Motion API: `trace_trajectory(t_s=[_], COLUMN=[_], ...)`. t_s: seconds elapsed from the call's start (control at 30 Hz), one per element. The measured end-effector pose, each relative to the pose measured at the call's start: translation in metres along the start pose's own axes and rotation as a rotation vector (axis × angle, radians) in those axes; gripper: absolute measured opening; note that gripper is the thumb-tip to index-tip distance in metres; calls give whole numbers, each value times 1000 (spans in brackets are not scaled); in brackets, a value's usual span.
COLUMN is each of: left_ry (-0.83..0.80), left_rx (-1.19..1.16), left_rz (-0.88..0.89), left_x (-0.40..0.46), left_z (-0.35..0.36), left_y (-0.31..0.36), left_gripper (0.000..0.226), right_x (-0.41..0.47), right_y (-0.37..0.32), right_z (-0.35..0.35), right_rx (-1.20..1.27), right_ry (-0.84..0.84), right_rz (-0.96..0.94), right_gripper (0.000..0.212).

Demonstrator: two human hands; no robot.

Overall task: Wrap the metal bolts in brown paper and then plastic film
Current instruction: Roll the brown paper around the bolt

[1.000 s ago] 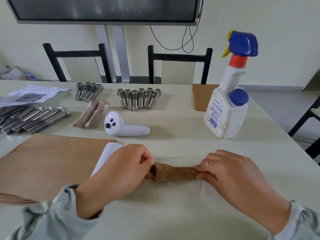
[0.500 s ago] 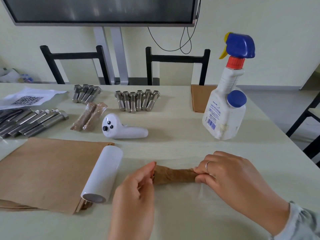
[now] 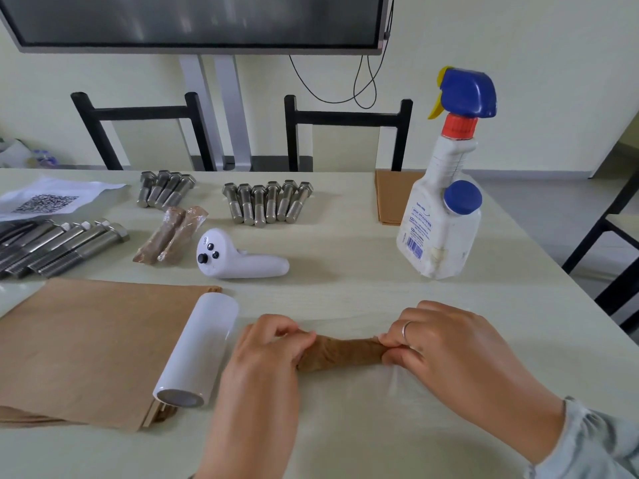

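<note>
Left hand (image 3: 266, 354) back gripping paper-wrapped bolt (image 3: 340, 352), right hand (image 3: 446, 350) pinching it — pale table (image 3: 345, 247).

Film roll (image 3: 197, 350) on paper stack (image 3: 86, 347) left of wrapped bolt (image 3: 340, 352); spray bottle (image 3: 446, 202) behind, right.

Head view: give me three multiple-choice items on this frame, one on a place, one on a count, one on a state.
1. Where does the white roll lie?
A on the brown paper sheets
B beside the spray bottle
C on a chair

2. How many bolts in the middle group of bolts?
A three
B six
C nine

3. What are both hands doing?
A resting flat
B pinching the ends of the paper-wrapped bolt
C lifting the bottle

Answers: 1 A, its length overlaps the sheets' edge. 2 B, six heads show. 3 B, left hand and right hand grip its ends.
</note>
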State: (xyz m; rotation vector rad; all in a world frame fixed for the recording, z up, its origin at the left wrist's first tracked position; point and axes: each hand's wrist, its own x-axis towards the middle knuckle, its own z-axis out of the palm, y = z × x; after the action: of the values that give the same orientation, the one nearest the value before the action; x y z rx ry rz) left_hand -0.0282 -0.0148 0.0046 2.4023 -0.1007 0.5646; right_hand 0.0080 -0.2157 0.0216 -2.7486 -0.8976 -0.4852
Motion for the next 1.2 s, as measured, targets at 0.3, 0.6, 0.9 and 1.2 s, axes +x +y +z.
trace_trajectory(t_s=[0.3,0.6,0.9,1.2], left_ry=[-321,-386,-211,-267], left_rx=[650,545,650,681], left_rz=[137,4,107,113], left_x=[-28,-24,-25,-28], left_z=[30,44,44,43], left_y=[30,42,41,40], left_gripper=[63,56,39,34], right_x=[-3,-7,-25,-9], right_y=[0,-2,50,47], right_z=[3,0,-11,-23], right_rx=[102,355,-26,711], right_ry=[24,-64,-209,-2], right_rz=[73,328,748,787], right_gripper=[20,17,51,15])
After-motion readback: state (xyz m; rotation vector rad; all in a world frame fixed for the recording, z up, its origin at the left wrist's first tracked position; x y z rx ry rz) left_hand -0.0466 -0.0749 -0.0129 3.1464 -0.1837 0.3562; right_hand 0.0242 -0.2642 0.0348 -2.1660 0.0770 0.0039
